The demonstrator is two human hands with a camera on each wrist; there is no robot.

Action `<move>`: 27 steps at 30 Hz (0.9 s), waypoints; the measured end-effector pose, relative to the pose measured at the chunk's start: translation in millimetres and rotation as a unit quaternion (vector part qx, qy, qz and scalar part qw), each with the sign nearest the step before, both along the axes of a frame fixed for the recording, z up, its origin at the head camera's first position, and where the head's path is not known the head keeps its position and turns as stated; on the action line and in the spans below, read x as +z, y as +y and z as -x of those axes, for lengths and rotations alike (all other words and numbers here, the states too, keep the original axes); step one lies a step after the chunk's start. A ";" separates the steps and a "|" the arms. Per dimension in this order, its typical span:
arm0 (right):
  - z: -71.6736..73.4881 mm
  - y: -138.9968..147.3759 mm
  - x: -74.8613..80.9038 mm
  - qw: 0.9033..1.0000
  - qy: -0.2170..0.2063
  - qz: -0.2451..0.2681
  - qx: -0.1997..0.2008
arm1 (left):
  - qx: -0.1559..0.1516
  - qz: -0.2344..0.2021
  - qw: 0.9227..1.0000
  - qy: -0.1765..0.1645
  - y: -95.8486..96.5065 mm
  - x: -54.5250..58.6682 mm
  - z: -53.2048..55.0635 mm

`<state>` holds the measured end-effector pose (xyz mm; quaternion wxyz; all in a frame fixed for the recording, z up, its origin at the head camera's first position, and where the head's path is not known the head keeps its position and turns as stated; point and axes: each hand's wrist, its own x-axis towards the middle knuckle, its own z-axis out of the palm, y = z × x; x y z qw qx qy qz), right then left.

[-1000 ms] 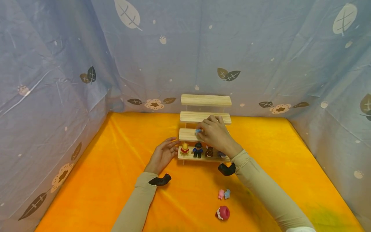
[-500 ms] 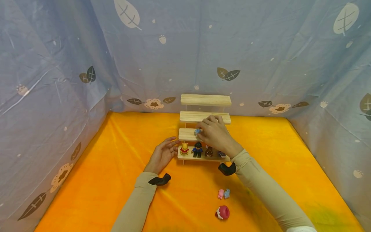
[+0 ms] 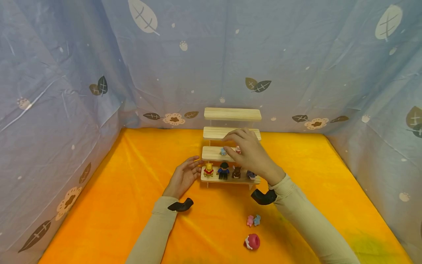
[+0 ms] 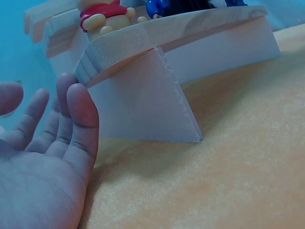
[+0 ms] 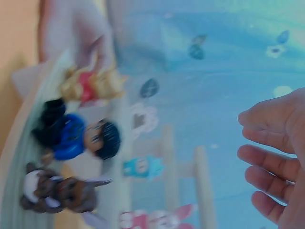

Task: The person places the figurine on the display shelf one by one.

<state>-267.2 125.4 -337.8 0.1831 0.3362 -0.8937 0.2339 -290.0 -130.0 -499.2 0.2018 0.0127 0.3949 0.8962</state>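
A stepped wooden display shelf point(image 3: 232, 114) stands at the back. My right hand point(image 3: 252, 156) hovers over its second board from the bottom, fingers apart and holding nothing. Behind the fingertips on that board stand a small light blue figure point(image 5: 143, 166) and a pink-and-white rabbit figure point(image 5: 159, 219). The lowest board bears a yellow bear in a red shirt point(image 3: 208, 169), a black-haired doll in blue point(image 3: 223, 171), a brown animal figure point(image 3: 236, 172) and a dark purplish figure point(image 3: 251, 175). My left hand point(image 4: 47, 167) is loosely spread, its fingertips right at the lowest board's left end.
On the orange cloth point(image 3: 132, 220) in front of the shelf lie a small pink figure point(image 3: 250, 220), a blue figure point(image 3: 257, 220) beside it, and a round dark pink piece with white trim point(image 3: 252, 242). Leaf-patterned fabric walls point(image 3: 191, 62) enclose the back and sides.
My right hand has let go of the light blue figure, which now stands on the second board. The fingers have spread and drawn back slightly to the right. The left hand stays put.
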 end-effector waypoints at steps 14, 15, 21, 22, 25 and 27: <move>-30.1 22.1 12.8 0.994 -0.074 0.076 0.040 | 0.003 0.001 1.000 -0.002 1.4 0.4 -1.4; -31.9 23.5 11.8 0.993 -0.074 0.078 0.044 | 0.003 0.001 1.000 -0.001 1.4 0.4 -1.6; -43.2 35.3 2.3 0.991 -0.081 0.090 0.062 | 0.000 -0.001 1.000 0.005 1.5 0.8 -2.4; -44.9 37.5 0.4 0.990 -0.084 0.091 0.063 | 0.000 -0.001 1.000 0.005 1.4 0.8 -2.4; -49.3 43.0 -5.3 0.990 -0.090 0.091 0.064 | 0.000 0.000 1.000 0.007 1.0 0.5 -2.4; -51.5 46.0 -9.0 0.989 -0.093 0.091 0.064 | 0.000 0.000 1.000 0.008 0.8 -0.2 -2.2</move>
